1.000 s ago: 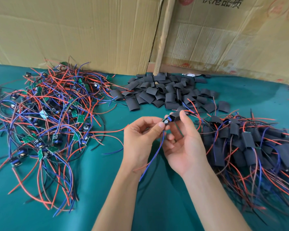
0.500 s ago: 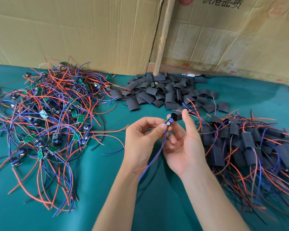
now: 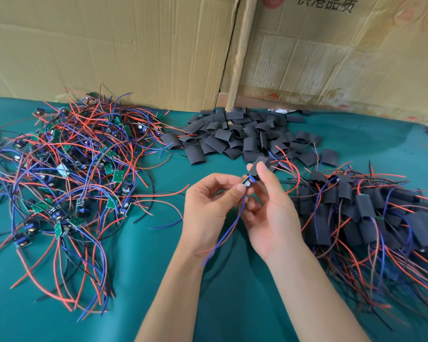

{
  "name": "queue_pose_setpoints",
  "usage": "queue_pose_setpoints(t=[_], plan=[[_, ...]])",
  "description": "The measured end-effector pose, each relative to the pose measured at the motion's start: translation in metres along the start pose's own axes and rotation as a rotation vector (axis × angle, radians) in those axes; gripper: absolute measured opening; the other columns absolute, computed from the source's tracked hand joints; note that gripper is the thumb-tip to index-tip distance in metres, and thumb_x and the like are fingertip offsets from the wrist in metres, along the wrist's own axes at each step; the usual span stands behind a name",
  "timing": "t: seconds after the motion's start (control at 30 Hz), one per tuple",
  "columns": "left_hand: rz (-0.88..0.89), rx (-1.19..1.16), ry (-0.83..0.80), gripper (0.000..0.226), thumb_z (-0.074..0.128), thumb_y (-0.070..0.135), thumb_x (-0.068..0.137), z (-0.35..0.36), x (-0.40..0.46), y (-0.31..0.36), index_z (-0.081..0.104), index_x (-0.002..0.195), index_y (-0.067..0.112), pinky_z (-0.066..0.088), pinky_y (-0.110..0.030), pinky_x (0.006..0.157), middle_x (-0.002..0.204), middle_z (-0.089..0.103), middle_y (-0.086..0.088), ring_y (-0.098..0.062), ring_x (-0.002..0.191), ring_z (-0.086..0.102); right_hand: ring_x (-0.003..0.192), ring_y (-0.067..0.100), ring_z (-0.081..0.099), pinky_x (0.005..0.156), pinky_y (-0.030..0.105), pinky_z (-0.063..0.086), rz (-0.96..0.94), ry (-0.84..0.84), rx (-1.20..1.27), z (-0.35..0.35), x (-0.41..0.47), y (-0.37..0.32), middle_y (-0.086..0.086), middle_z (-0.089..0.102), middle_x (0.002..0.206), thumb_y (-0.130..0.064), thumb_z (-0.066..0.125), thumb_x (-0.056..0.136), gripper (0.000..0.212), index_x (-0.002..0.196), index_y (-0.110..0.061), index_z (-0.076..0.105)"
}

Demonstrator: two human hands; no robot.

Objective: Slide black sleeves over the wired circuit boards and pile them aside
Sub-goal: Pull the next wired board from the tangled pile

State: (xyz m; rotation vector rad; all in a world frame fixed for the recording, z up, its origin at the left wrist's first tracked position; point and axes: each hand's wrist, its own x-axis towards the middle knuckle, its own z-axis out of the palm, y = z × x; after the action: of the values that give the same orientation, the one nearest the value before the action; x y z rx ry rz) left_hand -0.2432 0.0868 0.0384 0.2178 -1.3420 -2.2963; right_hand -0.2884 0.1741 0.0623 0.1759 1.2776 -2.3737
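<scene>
Between the 2 hands: left hand (image 3: 208,208) pinches the circuit board (image 3: 249,181), right hand (image 3: 269,206) pinches the black sleeve (image 3: 257,164).

Between my hands I hold a small circuit board (image 3: 249,181) with a blue part on it, its blue and red wires (image 3: 229,232) hanging down toward my wrists. A black sleeve (image 3: 257,166) sits tilted on its far end, partly over it. Left of my left hand (image 3: 208,211) lies a tangle of bare green boards (image 3: 67,174). Beyond my fingertips sits a heap of loose sleeves (image 3: 237,139). Right of my right hand (image 3: 272,213) lies the pile of sleeved boards (image 3: 371,213).
</scene>
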Motion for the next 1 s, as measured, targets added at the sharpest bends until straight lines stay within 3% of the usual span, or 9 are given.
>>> queue_pose_setpoints(t=[0.1,0.17,0.23,0.43,0.63,1.0], plan=[[-0.003,-0.041,-0.006,0.007,0.07,-0.002,0.085,0.0014,-0.0006,0.0008,0.071,0.089,0.003,0.056,-0.029,0.055,0.079,0.071,-0.016,-0.024,0.062,0.065,0.046,0.008,0.041,0.042,0.019,0.031,-0.071,-0.004,-0.05,-0.0007,0.0001,0.0005,-0.004,0.06,0.068,-0.048,0.084,0.058,0.035,0.082,-0.024,0.077],[0.001,-0.026,0.008,0.013,0.071,-0.001,0.084,-0.0007,0.0,0.0016,0.076,0.087,0.011,0.057,-0.028,0.06,0.081,0.071,-0.014,-0.024,0.067,0.066,0.047,0.009,0.04,0.042,0.02,0.029,-0.114,-0.002,-0.104,-0.0009,-0.0007,0.0013,-0.003,0.059,0.066,-0.044,0.083,0.071,0.021,0.074,-0.023,0.076],[-0.003,0.019,0.029,0.021,0.069,-0.006,0.088,-0.0028,0.0013,0.0002,0.077,0.087,0.013,0.057,-0.027,0.068,0.083,0.074,-0.011,-0.022,0.074,0.068,0.047,0.01,0.039,0.043,0.021,0.028,-0.151,0.034,-0.156,-0.0029,-0.0002,0.0009,0.0,0.059,0.065,-0.036,0.079,0.084,0.022,0.069,-0.021,0.074],[0.001,0.103,0.083,0.019,0.072,-0.004,0.088,-0.0018,0.0014,-0.0004,0.079,0.086,0.014,0.057,-0.03,0.078,0.089,0.078,-0.015,-0.022,0.083,0.072,0.047,0.01,0.039,0.043,0.021,0.029,-0.178,0.052,-0.173,-0.0021,-0.0008,-0.0034,-0.001,0.061,0.067,-0.033,0.081,0.078,0.017,0.066,-0.021,0.077],[0.014,0.116,0.106,0.018,0.072,-0.006,0.087,-0.0036,0.0025,0.0003,0.075,0.084,0.011,0.056,-0.022,0.066,0.082,0.076,-0.007,-0.017,0.076,0.074,0.051,0.013,0.039,0.045,0.022,0.03,-0.203,0.073,-0.315,-0.0033,0.001,-0.0017,0.0,0.062,0.067,-0.023,0.08,0.085,0.013,0.073,-0.019,0.08],[0.052,0.259,0.131,0.014,0.073,-0.001,0.089,-0.0027,0.0026,-0.0019,0.062,0.095,0.005,0.055,-0.024,0.059,0.074,0.067,0.001,-0.016,0.06,0.067,0.051,0.011,0.053,0.057,0.027,0.036,-0.126,-0.037,-0.4,-0.0024,-0.0034,-0.0057,-0.001,0.068,0.07,-0.02,0.076,0.086,0.015,0.071,-0.017,0.078]])
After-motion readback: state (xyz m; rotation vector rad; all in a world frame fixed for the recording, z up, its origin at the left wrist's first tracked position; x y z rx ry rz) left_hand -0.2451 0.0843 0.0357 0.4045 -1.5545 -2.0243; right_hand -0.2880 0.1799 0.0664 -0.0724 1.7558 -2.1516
